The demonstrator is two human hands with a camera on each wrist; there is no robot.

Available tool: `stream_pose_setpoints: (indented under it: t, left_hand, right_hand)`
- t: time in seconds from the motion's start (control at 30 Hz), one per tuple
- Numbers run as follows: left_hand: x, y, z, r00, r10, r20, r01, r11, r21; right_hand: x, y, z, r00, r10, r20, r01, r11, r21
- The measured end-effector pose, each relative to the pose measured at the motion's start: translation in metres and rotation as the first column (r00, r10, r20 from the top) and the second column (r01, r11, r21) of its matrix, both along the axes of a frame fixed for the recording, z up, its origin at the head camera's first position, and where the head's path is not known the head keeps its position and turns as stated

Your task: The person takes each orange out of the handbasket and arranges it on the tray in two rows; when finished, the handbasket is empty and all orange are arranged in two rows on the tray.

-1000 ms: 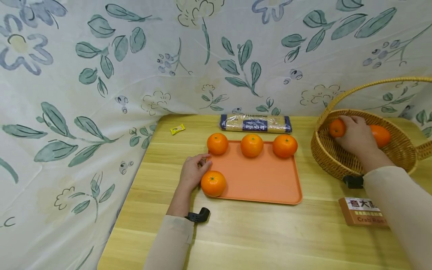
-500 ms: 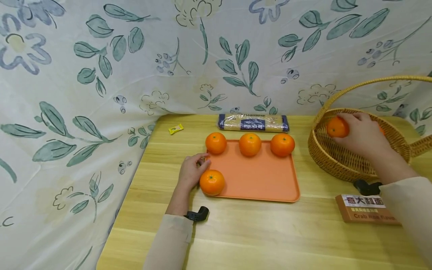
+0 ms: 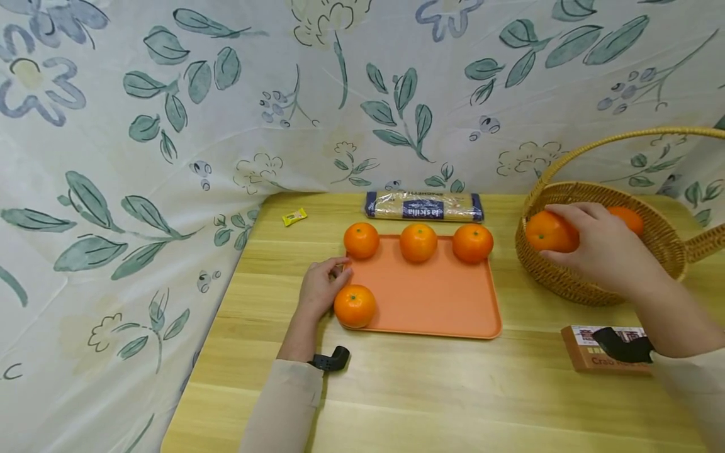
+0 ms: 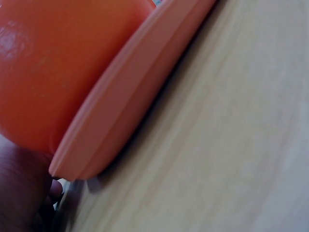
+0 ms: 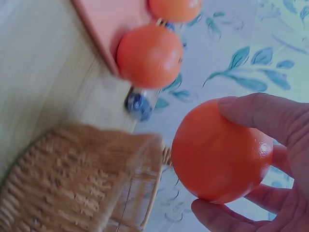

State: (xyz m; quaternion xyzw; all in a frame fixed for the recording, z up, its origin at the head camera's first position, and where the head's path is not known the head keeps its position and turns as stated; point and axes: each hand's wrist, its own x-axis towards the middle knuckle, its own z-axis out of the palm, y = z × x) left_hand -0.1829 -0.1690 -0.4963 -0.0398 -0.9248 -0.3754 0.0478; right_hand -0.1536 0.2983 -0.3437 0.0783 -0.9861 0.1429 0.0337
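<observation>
My right hand (image 3: 608, 251) grips an orange (image 3: 550, 231) between thumb and fingers, over the left rim of the wicker basket (image 3: 566, 286). In the right wrist view this orange (image 5: 219, 152) is raised beside the basket's rim. Another orange fruit (image 3: 627, 220) lies in the basket, partly behind the hand. My left hand (image 3: 321, 288) pinches the left rim of the salmon-coloured tray (image 3: 430, 296). On the tray, three oranges line the far edge, among them a right one (image 3: 472, 243), and one orange (image 3: 355, 306) sits at the near left corner.
A spaghetti pack (image 3: 425, 206) lies behind the tray, against the floral cloth (image 3: 317, 94). A small yellow wrapped candy (image 3: 294, 217) is at the back left. In front of the basket lies a brown box (image 3: 606, 358), partly covered by the right wrist camera. The basket's tall handle (image 3: 612, 139) arches over it.
My right hand has lifted the orange inside the basket and carried it left and towards me, up to the rim. The left hand stays at the tray. The view shifted slightly.
</observation>
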Motion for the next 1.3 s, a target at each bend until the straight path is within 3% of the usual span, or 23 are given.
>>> stream_pose_setpoints:
  t: [0.17,0.37,0.5,0.67,0.83,0.93,1.13,1.3]
  left_hand:
    - [-0.001,0.0,0.0,1.0,-0.001,0.004,0.001,1.0,0.007]
    - [-0.002,0.0,-0.002,1.0,0.001,0.004,-0.001,1.0,0.005]
    - [-0.001,0.0,-0.001,1.0,0.0,0.003,0.0,1.0,0.009]
    - [-0.001,0.001,-0.001,1.0,-0.002,0.007,0.002,1.0,0.012]
    - [0.0,0.0,0.001,1.0,-0.002,0.008,0.002,1.0,0.016]
    - [0.0,0.0,0.001,1.0,-0.005,0.007,0.005,1.0,0.009]
    - [-0.002,0.0,0.0,1.0,-0.007,-0.003,0.007,1.0,0.011]
    - [-0.001,-0.001,0.0,1.0,-0.003,0.004,0.003,1.0,0.015]
  right_hand:
    - [0.011,-0.023,-0.003,0.998,0.068,0.003,-0.068,0.998,-0.004]
    - [0.022,-0.049,-0.02,0.987,0.152,0.047,-0.152,0.988,-0.013]
    - [0.029,-0.065,-0.031,0.98,0.171,0.099,-0.165,0.984,-0.061]
    - [0.036,-0.085,-0.047,0.974,0.209,0.09,-0.197,0.972,-0.13]
    - [0.036,-0.11,-0.062,0.958,0.272,0.09,-0.242,0.937,-0.251]
    - [0.035,-0.122,-0.072,0.953,0.276,0.123,-0.224,0.92,-0.322]
    - [0.032,-0.14,-0.09,0.933,0.308,0.186,-0.169,0.831,-0.529]
    - [0.032,-0.149,-0.098,0.921,0.326,0.215,-0.143,0.794,-0.591]
